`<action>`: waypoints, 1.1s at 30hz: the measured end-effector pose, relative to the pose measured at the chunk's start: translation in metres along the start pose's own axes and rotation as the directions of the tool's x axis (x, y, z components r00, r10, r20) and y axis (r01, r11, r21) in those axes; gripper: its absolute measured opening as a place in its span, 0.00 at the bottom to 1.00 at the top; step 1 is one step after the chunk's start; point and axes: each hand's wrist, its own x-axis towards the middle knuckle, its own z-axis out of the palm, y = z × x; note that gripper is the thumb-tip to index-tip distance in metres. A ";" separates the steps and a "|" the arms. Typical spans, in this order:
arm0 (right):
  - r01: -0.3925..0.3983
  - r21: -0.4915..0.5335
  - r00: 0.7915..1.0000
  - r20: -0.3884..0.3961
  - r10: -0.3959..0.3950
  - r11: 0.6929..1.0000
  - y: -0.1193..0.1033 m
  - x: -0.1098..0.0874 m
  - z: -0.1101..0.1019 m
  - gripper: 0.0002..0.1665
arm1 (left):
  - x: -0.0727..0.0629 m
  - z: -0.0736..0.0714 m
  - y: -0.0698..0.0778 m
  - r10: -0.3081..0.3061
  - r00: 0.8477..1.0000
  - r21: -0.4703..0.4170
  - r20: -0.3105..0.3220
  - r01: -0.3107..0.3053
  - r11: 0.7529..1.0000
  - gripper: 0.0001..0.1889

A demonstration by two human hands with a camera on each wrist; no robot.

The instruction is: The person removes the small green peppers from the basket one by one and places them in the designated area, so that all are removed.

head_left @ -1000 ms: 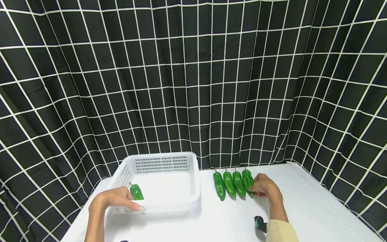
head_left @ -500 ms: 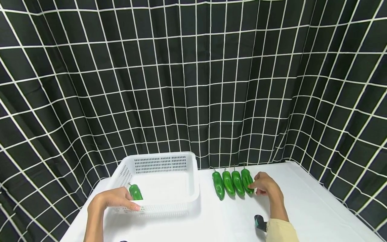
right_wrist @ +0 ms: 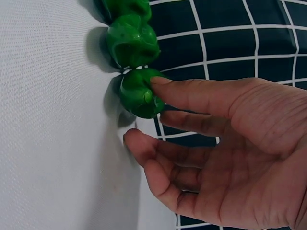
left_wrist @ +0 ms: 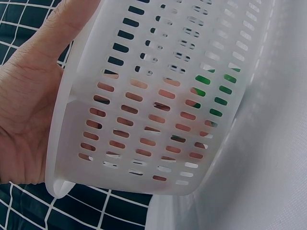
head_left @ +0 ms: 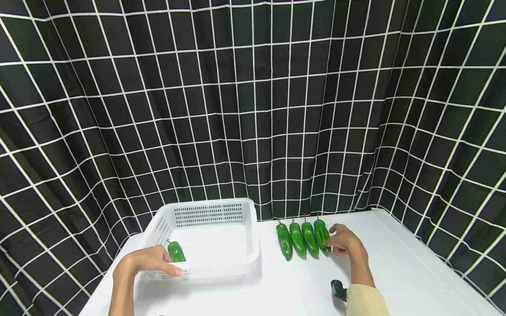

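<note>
Over the near left rim of a white slotted plastic basket [head_left: 213, 266], my left hand [head_left: 152, 260] grips with the thumb outside and the other fingers inside. One green chili pepper [head_left: 176, 252] lies in the basket beside those fingers, partly hidden by the near wall. Several green chili peppers [head_left: 297, 239] lie side by side on the white table, stems toward the back. My right hand [head_left: 345, 240] is at the rightmost pepper [right_wrist: 144, 93]. In the right wrist view its thumb touches that pepper's near end, while the other fingers are loosely bent and spread apart from it.
A black and teal object [head_left: 338, 290] shows by the right sleeve [head_left: 365, 300], partly hidden. A black curtain [head_left: 253, 109] with white grid lines stands behind the white table [head_left: 294, 287] and along both sides.
My right hand's fingers have loosened slightly and shifted at the lower end of the rightmost pepper. The left hand and basket hold their places. The head view has drifted slightly.
</note>
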 end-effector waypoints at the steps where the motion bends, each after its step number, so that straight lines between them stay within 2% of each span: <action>1: 0.002 -0.005 1.000 0.000 -0.002 1.000 -0.001 0.000 0.000 0.38 | 0.000 -0.001 0.000 -0.001 1.000 -0.002 -0.002 0.001 1.000 0.28; 8: 0.022 -0.014 1.000 -0.001 -0.022 1.000 -0.004 0.000 0.000 0.37 | 0.000 -0.001 -0.002 -0.008 1.000 -0.011 -0.006 0.008 1.000 0.27; 14: 0.028 -0.005 1.000 0.009 -0.028 1.000 -0.001 0.002 0.000 0.38 | 0.001 0.000 -0.004 0.010 1.000 0.003 0.003 -0.010 1.000 0.27; 21: 0.000 0.008 1.000 0.026 0.000 1.000 0.007 0.011 -0.002 0.39 | 0.001 -0.001 -0.002 0.004 1.000 -0.003 0.003 -0.004 1.000 0.27; 26: 0.037 -0.018 0.999 -0.023 -0.038 0.999 0.001 0.006 -0.004 0.37 | 0.001 -0.001 -0.002 0.002 1.000 -0.005 0.009 -0.002 1.000 0.26; 33: 0.069 -0.131 0.986 -0.144 -0.088 0.989 -0.028 -0.006 -0.004 0.36 | 0.002 0.000 -0.002 0.000 1.000 -0.009 0.003 0.000 1.000 0.27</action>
